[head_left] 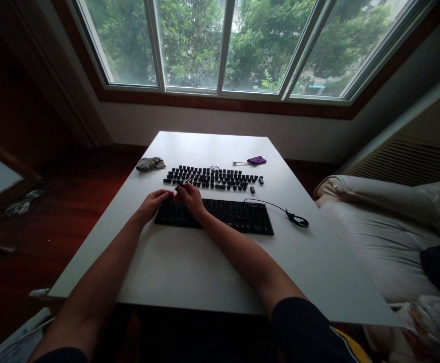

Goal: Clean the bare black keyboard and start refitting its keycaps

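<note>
A black keyboard base [238, 217] lies on the white table, its keycaps taken off over much of it as far as I can see. Over its left end my right hand [193, 199] is closed on a small dark tool [187, 180] with thin shiny prongs. My left hand [157, 199] is beside it, thumb and fingers pinched together at a thin pale bit too small to name. Just beyond both hands, loose black keycaps [220, 186] stand in rows laid out like a keyboard.
A grey cloth [151, 164] lies at the table's left edge. Farther back right are a purple cloth [257, 160] and a thin pale stick [240, 163]. The keyboard's bundled cable [297, 220] lies to its right. A covered sofa [379, 237] stands beside the table.
</note>
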Action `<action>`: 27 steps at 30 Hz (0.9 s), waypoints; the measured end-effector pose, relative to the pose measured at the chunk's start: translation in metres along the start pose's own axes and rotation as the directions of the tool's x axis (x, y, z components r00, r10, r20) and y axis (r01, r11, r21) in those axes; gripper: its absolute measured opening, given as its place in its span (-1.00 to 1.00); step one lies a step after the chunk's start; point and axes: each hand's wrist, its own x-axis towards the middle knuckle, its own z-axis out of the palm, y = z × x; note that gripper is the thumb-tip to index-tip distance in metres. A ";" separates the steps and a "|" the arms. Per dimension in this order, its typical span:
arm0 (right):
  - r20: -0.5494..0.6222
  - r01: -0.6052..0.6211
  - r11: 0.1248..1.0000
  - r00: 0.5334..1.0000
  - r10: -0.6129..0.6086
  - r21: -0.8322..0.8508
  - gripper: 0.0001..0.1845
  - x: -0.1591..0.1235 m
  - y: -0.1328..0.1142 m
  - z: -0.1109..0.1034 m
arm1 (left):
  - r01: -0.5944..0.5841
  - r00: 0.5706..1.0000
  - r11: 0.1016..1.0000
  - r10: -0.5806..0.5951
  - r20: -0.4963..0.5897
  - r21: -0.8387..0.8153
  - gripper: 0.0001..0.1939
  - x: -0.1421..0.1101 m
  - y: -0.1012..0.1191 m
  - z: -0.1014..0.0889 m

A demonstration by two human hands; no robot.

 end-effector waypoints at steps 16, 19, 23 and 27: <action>-0.122 0.055 0.969 0.989 -0.087 -0.242 -0.71 -0.007 -0.009 0.001 | -0.185 0.972 0.924 0.223 -0.079 0.333 -0.52 0.001 -0.005 0.008; -0.120 0.016 0.975 0.992 -0.044 -0.221 -0.68 -0.004 -0.006 -0.001 | -0.187 0.978 0.936 0.207 -0.036 0.300 -0.52 0.000 -0.006 0.007; -0.129 -0.050 0.988 0.991 0.031 -0.144 -0.66 0.001 -0.001 -0.004 | -0.164 0.986 0.953 0.167 0.007 0.253 -0.48 -0.001 -0.005 0.006; -0.141 -0.083 0.991 0.988 0.069 -0.103 -0.67 0.003 0.002 -0.006 | -0.172 0.985 0.954 0.168 0.038 0.245 -0.51 -0.002 -0.004 0.008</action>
